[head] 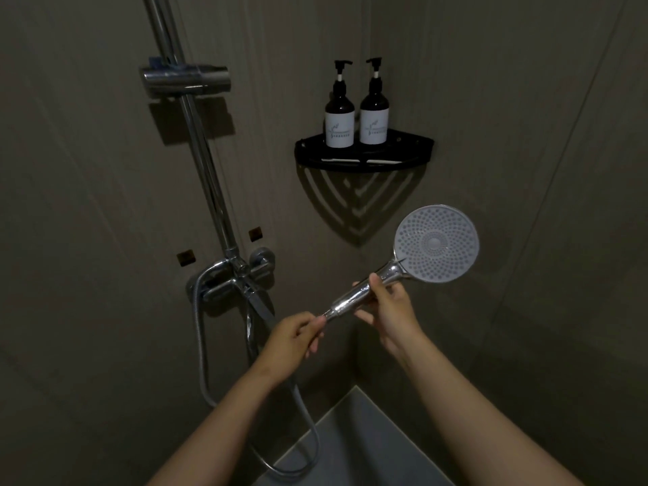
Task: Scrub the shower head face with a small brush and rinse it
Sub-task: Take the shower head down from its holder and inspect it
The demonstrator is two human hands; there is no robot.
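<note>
Shower head held off its bracket, face up, no brush in sight.

The left hand (292, 336) pinches the hose (308, 436) joint; the right hand (387, 310) wraps the handle of the shower head (436, 243). Wet chrome likely slips, so the handle is the safest grip. Beyond, a corner shelf (364, 159) carries two pump bottles (339, 117), contents unseen.

Two pump bottles (356, 114) on black corner shelf (413, 154), chrome mixer tap (233, 280)
</note>
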